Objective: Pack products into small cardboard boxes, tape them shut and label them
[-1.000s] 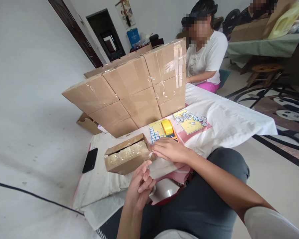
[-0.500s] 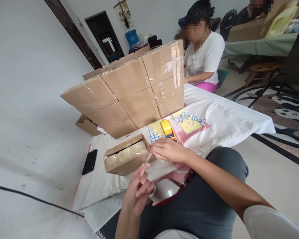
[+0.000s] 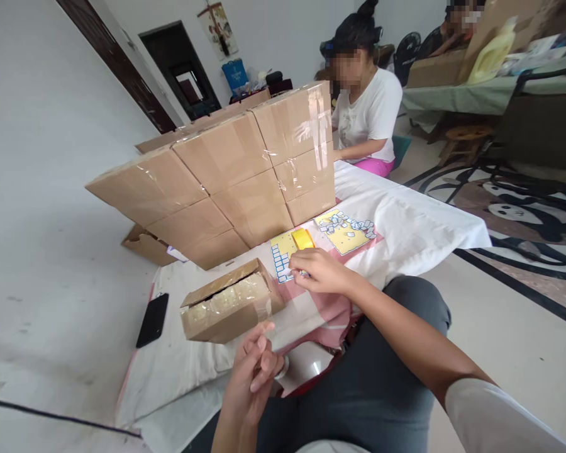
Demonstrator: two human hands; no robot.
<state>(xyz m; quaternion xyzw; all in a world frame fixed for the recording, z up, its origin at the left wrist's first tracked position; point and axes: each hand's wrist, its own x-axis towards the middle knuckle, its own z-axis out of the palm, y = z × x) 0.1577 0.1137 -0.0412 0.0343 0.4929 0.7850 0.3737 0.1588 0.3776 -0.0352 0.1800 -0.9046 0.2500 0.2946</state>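
Observation:
A small cardboard box (image 3: 233, 318) lies on the cloth-covered table, its top flap partly lifted over a pale, shiny wrapped filling. My left hand (image 3: 257, 362) is just below the box's near right corner, palm turned up and fingers curled together; whatever they pinch is too thin to make out. Right of the box, my right hand (image 3: 318, 269) hangs palm down, fingers bent and somewhat apart. Just beyond it is a yellow tape roll (image 3: 302, 238), whose holder is mostly hidden by that hand.
Stacked taped cartons (image 3: 249, 182) form a wall behind the small box. A black phone (image 3: 152, 319) lies at left. Another person (image 3: 370, 113) sits beyond the cartons. A shiny, pale curved item (image 3: 306, 365) is by my lap. The white tablecloth (image 3: 405, 214) drapes to the right.
My right hand has moved away from the box's corner toward the tape roll. The clear strand between my hands no longer shows. The view has shifted slightly right.

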